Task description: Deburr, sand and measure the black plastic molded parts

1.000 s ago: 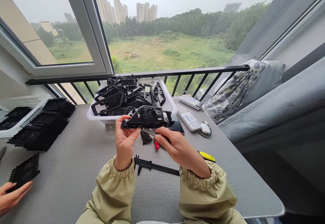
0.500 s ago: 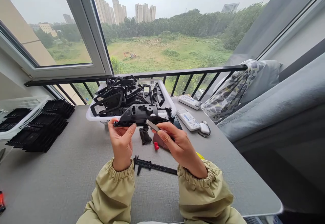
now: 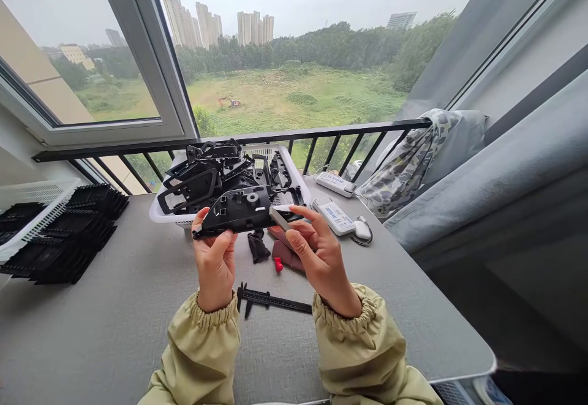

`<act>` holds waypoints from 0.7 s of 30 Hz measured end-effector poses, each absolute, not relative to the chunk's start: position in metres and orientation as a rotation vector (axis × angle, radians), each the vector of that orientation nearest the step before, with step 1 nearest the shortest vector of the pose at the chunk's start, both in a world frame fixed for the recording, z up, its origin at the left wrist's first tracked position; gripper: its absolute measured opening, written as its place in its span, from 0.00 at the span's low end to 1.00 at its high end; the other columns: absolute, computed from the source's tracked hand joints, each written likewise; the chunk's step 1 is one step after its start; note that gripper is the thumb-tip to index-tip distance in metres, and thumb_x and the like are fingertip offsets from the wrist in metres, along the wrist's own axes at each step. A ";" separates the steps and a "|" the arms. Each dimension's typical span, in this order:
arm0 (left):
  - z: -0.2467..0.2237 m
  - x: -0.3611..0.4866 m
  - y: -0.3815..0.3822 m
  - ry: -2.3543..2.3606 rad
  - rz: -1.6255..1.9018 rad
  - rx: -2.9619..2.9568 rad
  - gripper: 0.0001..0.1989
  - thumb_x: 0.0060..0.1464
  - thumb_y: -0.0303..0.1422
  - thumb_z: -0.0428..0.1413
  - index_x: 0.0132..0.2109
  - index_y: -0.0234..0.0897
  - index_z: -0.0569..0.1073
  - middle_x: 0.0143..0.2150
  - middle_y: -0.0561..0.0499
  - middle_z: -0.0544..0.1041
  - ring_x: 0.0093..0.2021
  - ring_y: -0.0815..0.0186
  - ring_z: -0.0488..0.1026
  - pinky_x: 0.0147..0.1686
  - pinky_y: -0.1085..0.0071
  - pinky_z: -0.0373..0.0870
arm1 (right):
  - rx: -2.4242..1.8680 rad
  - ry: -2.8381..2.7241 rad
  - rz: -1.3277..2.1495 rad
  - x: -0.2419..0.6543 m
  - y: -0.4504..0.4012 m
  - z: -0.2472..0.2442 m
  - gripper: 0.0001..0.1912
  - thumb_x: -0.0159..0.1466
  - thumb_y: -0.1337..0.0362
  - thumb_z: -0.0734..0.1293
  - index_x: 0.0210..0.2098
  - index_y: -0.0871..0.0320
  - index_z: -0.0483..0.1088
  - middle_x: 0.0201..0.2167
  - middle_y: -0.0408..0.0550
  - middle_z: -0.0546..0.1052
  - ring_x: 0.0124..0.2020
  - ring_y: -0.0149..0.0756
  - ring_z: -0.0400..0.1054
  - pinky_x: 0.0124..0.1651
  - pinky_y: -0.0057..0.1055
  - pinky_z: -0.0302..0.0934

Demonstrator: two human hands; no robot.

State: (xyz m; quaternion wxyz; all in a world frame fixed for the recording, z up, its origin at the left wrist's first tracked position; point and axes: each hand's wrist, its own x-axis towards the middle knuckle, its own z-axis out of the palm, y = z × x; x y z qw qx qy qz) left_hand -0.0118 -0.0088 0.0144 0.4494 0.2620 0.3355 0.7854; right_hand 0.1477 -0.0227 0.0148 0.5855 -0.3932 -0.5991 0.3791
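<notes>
My left hand grips the left end of a black plastic part, thumb at its lower edge. Between the thumb and fingers of my right hand is a flat grey metal tool, its tip against or very near the lower edge of the part. The part is raised in front of a white basket heaped with black plastic pieces. Below the hands, a black caliper lies on the grey table.
A small black item, a red piece and a brown pouch lie behind the caliper. White power banks are at the right. Stacked black parts lie left by another white basket. A railing runs behind.
The view has shifted slightly. The black part is tilted a little differently, and the metal tool has turned to a steeper angle in my right hand. Both hands keep their hold.
</notes>
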 end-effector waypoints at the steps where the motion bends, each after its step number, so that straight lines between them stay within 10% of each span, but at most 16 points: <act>1: 0.014 -0.012 -0.009 0.820 1.942 0.653 0.23 0.39 0.25 0.63 0.45 0.44 0.72 0.40 0.56 0.76 0.40 0.70 0.75 0.40 0.78 0.72 | -0.922 -1.396 0.871 0.148 -0.023 0.015 0.18 0.65 0.54 0.63 0.53 0.50 0.64 0.35 0.46 0.77 0.34 0.34 0.73 0.39 0.34 0.67; 9: 0.016 -0.012 -0.011 0.718 1.896 0.574 0.23 0.41 0.23 0.61 0.47 0.45 0.75 0.43 0.54 0.80 0.44 0.68 0.77 0.43 0.76 0.74 | -0.979 -1.357 0.753 0.150 -0.022 0.021 0.14 0.64 0.53 0.64 0.43 0.55 0.70 0.18 0.35 0.60 0.15 0.23 0.47 0.16 0.22 0.44; 21: 0.024 -0.006 -0.017 0.774 1.534 0.656 0.17 0.41 0.29 0.66 0.42 0.40 0.79 0.37 0.51 0.82 0.39 0.63 0.79 0.36 0.72 0.79 | -0.921 -1.413 0.791 0.150 -0.024 0.022 0.14 0.64 0.54 0.64 0.42 0.56 0.71 0.21 0.39 0.64 0.17 0.24 0.51 0.18 0.24 0.46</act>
